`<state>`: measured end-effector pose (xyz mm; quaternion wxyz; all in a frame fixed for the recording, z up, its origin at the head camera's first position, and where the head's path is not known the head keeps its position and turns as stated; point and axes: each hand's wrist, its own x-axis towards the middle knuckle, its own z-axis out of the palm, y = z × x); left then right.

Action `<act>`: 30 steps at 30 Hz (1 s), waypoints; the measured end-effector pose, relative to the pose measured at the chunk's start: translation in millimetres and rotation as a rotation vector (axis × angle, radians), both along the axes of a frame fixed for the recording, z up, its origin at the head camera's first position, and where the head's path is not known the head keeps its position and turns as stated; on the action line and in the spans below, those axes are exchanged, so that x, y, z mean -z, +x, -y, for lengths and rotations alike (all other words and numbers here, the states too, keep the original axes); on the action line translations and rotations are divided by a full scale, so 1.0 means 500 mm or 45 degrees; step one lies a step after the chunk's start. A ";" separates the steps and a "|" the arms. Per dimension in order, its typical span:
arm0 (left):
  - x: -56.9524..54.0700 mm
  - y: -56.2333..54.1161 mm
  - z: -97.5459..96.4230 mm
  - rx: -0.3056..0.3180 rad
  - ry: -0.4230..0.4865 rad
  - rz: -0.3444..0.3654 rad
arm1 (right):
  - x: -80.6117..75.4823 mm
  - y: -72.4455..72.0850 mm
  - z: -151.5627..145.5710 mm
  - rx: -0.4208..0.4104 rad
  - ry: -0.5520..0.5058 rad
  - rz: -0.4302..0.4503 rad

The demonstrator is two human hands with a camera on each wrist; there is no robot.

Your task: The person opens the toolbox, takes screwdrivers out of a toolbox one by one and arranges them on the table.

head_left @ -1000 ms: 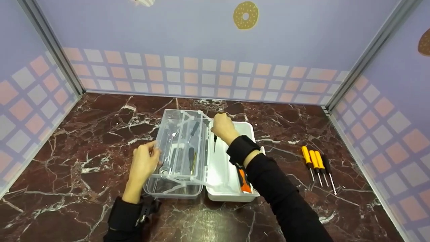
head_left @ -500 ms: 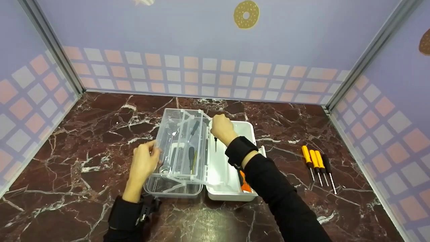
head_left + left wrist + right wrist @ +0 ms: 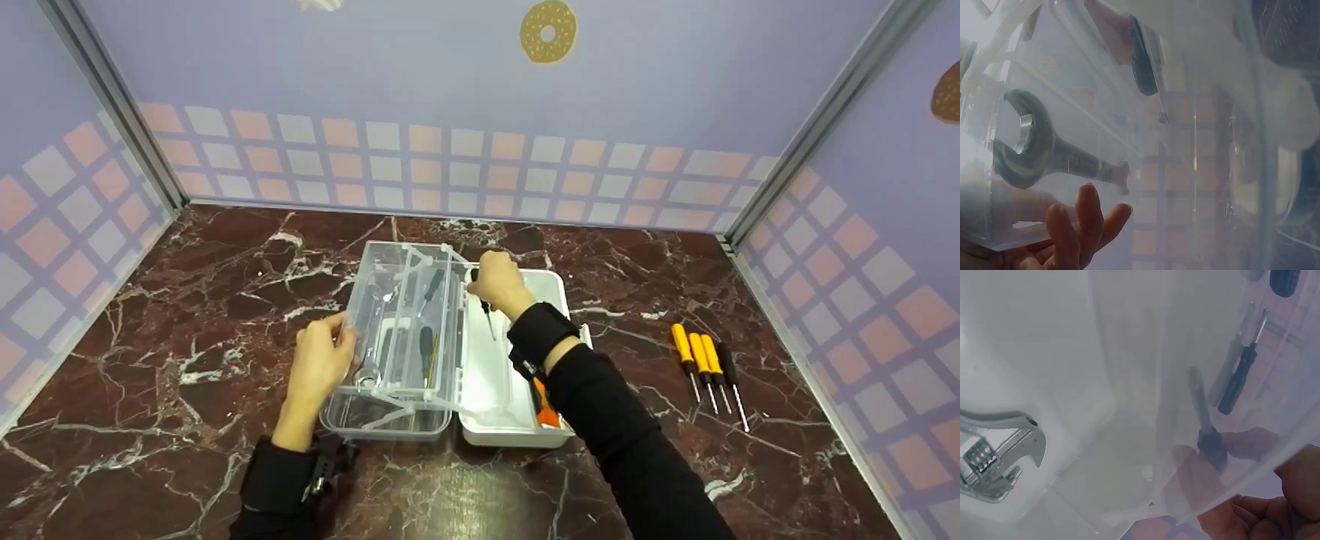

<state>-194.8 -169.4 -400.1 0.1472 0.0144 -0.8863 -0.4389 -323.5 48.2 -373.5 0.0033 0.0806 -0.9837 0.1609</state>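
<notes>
Small black-handled screwdriver (image 3: 486, 310) pinched in right hand (image 3: 498, 283) over the open white plastic toolbox (image 3: 517, 427). Left hand (image 3: 321, 364) grips clear plastic tray (image 3: 375, 281) edge. Yellow-handled screwdrivers (image 3: 701, 360) lie apart on marble counter (image 3: 187, 450).

Small black screwdriver held over an open toolbox

A small black-handled screwdriver (image 3: 486, 311) is pinched by its handle in the right hand (image 3: 498, 283), its thin shaft pointing down and slightly toward the near side, above the far end of the white toolbox base (image 3: 559, 283). Just to the left, the clear plastic tray (image 3: 375, 281) is swung out and raised on its arms, and its left wall is gripped near the near end by the left hand (image 3: 321, 364).
</notes>
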 end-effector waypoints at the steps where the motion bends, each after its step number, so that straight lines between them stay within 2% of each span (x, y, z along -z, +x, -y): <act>1: 0.000 0.000 0.000 0.001 0.003 0.005 | -0.002 -0.001 -0.003 -0.013 -0.010 0.002; 9: 0.000 0.000 0.001 -0.009 -0.033 -0.013 | -0.027 0.002 -0.016 -0.050 -0.087 0.076; 13: 0.000 0.000 0.000 -0.002 -0.028 -0.015 | -0.042 0.010 -0.030 -0.064 -0.149 0.071; 16: 0.001 0.000 -0.001 -0.002 -0.032 -0.022 | -0.052 0.020 -0.051 -0.061 -0.212 0.115; 23: 0.002 -0.003 -0.005 -0.004 -0.027 -0.041 | -0.064 0.038 -0.136 -0.026 -0.346 0.188; 30: 0.001 -0.001 -0.002 -0.020 -0.042 -0.024 | -0.051 0.043 -0.236 0.036 -0.284 0.076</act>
